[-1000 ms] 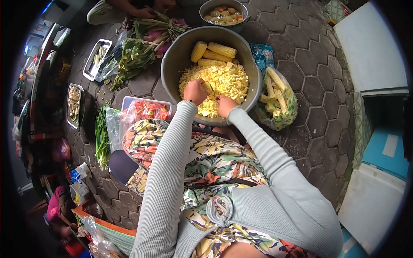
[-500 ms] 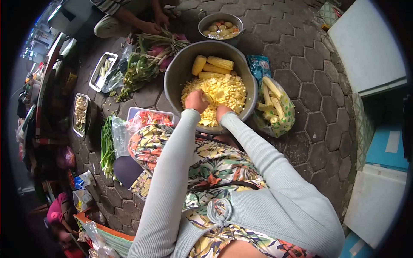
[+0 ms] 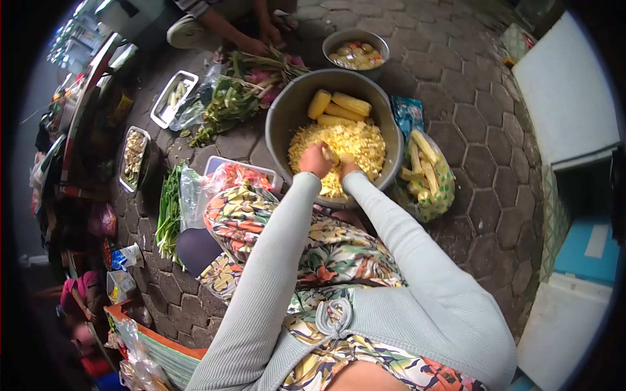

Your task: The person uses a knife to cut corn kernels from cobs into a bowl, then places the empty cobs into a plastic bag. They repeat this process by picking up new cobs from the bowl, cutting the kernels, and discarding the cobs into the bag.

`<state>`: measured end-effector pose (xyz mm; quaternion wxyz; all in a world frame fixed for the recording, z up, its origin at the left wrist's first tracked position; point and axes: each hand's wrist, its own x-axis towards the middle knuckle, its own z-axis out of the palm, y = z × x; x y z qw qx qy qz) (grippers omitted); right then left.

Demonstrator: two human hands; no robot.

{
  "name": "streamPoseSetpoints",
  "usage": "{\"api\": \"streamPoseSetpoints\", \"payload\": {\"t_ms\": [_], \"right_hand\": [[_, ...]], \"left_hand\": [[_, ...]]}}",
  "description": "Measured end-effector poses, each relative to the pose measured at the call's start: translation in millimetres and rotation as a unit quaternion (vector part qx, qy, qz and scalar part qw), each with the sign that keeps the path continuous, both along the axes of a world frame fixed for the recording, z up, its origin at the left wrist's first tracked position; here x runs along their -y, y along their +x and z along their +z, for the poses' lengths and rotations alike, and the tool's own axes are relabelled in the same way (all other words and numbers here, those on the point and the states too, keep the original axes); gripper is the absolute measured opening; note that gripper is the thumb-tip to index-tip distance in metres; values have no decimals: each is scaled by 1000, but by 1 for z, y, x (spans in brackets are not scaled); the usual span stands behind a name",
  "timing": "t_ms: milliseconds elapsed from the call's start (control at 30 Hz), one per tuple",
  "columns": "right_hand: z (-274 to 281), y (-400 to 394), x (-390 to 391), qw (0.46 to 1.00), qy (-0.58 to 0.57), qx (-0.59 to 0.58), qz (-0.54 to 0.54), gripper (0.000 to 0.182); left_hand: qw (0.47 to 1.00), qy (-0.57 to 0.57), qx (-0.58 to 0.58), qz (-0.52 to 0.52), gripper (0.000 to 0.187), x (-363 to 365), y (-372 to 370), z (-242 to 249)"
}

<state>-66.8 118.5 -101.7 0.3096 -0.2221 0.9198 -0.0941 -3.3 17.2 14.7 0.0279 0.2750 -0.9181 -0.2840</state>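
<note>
A large grey basin (image 3: 278,98) holds a heap of loose yellow corn kernels (image 3: 366,146). Whole peeled corn cobs (image 3: 351,103) lie together at its far side. Over the kernels, my left hand (image 3: 315,160) is closed in a fist around a pale yellow corn cob (image 3: 332,156), mostly covered by the fingers. Close beside it, low in the basin, my right hand (image 3: 350,170) has its fingers curled. Whatever it grips is hidden. The hands are nearly together above the near half of the basin.
Right of the basin sits a bag of pale cobs (image 3: 425,171) beside a blue packet (image 3: 407,114). Behind stands a pot (image 3: 385,49) of vegetables. Leafy greens (image 3: 228,104), a container of red pieces (image 3: 270,176) and spring onions (image 3: 169,212) lie leftward. Another person's hands (image 3: 257,42) touch stalks.
The view has shifted, so everything sits farther right and slightly lower. My right hand has come up a little nearer my left; the left keeps its place over the kernels.
</note>
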Motion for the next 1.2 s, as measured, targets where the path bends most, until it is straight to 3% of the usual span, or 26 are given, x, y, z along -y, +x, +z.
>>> {"api": "streamPoseSetpoints", "payload": {"t_ms": [33,167,267,333,433,500,567,633,700,800,867,1033,1100,1200], "right_hand": [[40,6,3,999,-10,26,-38,29],[4,-5,2,999,27,39,16,29],[31,5,-22,989,78,-15,123,26],[76,17,-37,999,-30,-32,25,26],[102,19,-53,995,32,4,99,26],[124,24,-55,997,5,-14,82,27],[138,30,-55,996,-69,-45,-39,26],[127,33,-61,972,-200,-119,23,25],[112,36,-52,977,-177,-110,-52,25],[117,45,-42,980,-154,-111,-53,27],[113,49,-38,971,-201,-121,-47,25],[115,48,-34,978,-178,-101,-41,25],[116,49,-33,978,-180,-99,-41,24],[116,50,-32,979,-177,-92,-47,24]], "left_hand": [[1000,-4,13,8,42,1,1,1],[999,-10,20,35,41,1,3,1],[996,29,14,86,39,-5,1,15],[992,56,11,110,37,-2,-3,4],[988,88,11,130,35,3,-1,-6],[999,44,-18,27,34,9,-1,-11],[998,54,-29,-6,33,11,0,-9],[998,33,-53,-18,30,13,-7,-20],[994,65,-83,7,27,13,-10,-28],[987,55,-152,21,23,9,-6,-20],[987,60,-144,23,24,8,-6,-20],[987,84,-134,35,25,9,-3,-17],[993,74,-82,27,40,11,-5,-15],[993,75,-85,27,39,10,-5,-14]]}}
